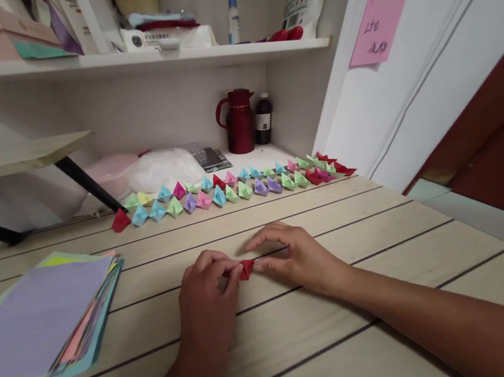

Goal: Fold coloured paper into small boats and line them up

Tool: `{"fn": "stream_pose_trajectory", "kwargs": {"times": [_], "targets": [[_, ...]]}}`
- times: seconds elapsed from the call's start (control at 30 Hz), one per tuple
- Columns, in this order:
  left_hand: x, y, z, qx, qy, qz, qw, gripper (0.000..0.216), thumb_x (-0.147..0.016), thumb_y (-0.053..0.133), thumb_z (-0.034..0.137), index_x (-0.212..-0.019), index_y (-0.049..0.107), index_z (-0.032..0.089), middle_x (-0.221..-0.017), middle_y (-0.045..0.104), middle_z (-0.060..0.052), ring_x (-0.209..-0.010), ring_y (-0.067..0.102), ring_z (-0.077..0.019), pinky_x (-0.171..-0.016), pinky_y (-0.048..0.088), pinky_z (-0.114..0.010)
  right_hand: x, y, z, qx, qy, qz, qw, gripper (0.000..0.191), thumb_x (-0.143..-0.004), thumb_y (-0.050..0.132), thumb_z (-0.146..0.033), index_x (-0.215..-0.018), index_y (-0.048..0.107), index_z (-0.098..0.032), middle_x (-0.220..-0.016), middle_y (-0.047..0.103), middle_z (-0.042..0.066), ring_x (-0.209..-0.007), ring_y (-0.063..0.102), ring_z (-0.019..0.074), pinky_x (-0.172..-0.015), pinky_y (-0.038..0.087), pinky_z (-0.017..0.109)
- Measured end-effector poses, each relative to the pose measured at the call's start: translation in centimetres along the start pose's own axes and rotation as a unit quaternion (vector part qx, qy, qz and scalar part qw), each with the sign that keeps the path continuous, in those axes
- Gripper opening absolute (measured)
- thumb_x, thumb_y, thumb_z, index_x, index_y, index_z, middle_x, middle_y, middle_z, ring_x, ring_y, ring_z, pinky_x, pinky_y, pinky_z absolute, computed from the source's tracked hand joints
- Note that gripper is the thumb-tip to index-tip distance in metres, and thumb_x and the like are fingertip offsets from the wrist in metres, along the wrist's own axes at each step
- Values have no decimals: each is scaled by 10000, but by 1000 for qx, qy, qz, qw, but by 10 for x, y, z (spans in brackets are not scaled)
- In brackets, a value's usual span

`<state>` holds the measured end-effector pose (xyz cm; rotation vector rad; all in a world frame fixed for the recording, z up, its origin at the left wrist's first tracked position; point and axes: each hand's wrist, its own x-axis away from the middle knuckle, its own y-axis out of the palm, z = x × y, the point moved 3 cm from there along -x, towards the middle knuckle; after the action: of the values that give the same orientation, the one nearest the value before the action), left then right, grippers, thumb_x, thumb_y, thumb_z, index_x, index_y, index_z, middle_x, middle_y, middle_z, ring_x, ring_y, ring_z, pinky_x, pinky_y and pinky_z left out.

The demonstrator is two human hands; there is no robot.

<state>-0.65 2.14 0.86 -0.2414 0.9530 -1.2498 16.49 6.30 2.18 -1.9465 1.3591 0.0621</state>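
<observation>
A small piece of red folded paper is pinched between the thumb and fingers of my left hand, just above the table. From the right, my right hand reaches in with thumb and forefinger apart. Its thumb tip is close to the red paper's right corner; whether it touches I cannot tell. Beyond my hands, small folded paper boats in several colours stand in two rows along the back of the table. One red paper boat sits at the left end of the front row.
A stack of coloured paper sheets lies on the slatted wooden table at the left. Behind the boats stand a dark red jug, a dark bottle and a white plastic bag. A raised board on black legs is at the left.
</observation>
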Motion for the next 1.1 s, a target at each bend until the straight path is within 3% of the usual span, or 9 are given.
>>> {"fn": "stream_pose_trajectory", "kwargs": {"times": [0.23,0.43,0.6,0.87,1.1], "targets": [[3,2,7,-6,46,-5,999,153,-814,598,177,-718,688,256,-781,630,32,-767,596,-147,-748,427,-318,4,8,-7,28,-32,-5,999,64,-810,701,-162,-798,703,-225,-818,725,-13,-815,630,158,-823,422,322],[1,3,8,59,16,-1,998,160,-786,594,173,-663,670,242,-764,636,25,-761,611,-147,-722,448,-289,4,7,-9,28,-25,-13,999,124,-826,658,-134,-743,697,-218,-766,718,-2,-780,626,171,-798,416,333],[-1,2,8,113,-28,-1,993,184,-758,592,175,-599,663,233,-718,645,20,-705,620,-142,-658,459,-259,3,9,-4,-50,27,7,998,119,-807,667,-169,-719,728,-221,-768,724,14,-791,638,181,-761,466,313],[-2,2,2,148,-64,-6,987,165,-749,616,197,-608,694,233,-729,676,8,-725,641,-152,-680,483,-265,3,14,10,-174,130,-2,976,74,-757,704,-215,-703,719,-167,-729,716,31,-722,638,173,-706,484,292],[-3,1,-1,148,-63,-5,987,147,-754,625,218,-643,719,239,-753,691,0,-743,648,-163,-689,493,-278,2,12,20,-227,148,-17,963,134,-726,745,-289,-710,713,-160,-726,715,31,-713,634,166,-707,480,290]]}}
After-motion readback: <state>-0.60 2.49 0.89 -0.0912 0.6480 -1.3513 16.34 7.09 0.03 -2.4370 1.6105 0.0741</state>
